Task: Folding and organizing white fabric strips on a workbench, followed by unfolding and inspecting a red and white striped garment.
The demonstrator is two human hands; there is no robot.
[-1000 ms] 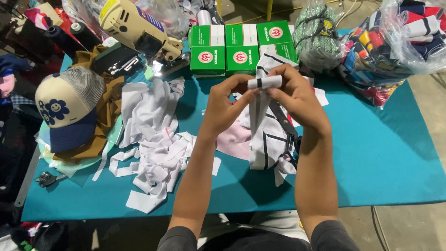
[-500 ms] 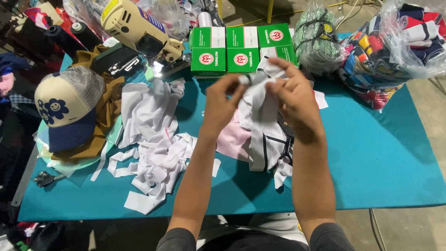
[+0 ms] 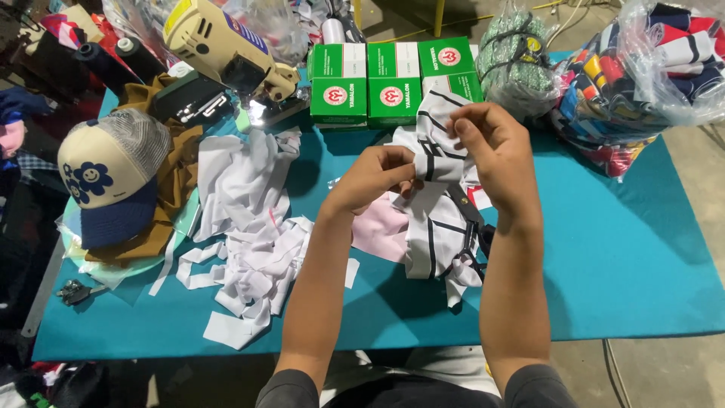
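Both of my hands hold up a white fabric piece with black stripes above the teal table. My left hand pinches its left edge at mid height. My right hand grips the top of the fabric, fingers curled around it. The cloth hangs down from my hands to the table, where it lies beside a pale pink fabric piece.
A heap of white fabric scraps lies left of my arms. A cream and navy cap rests on brown cloth at far left. Three green boxes, a yellow cutting machine, bagged striped fabrics and a green bundle line the back.
My hands have drawn apart: the right one went up and right with the top of the fabric, the left one dropped lower, so the cloth is more spread out.
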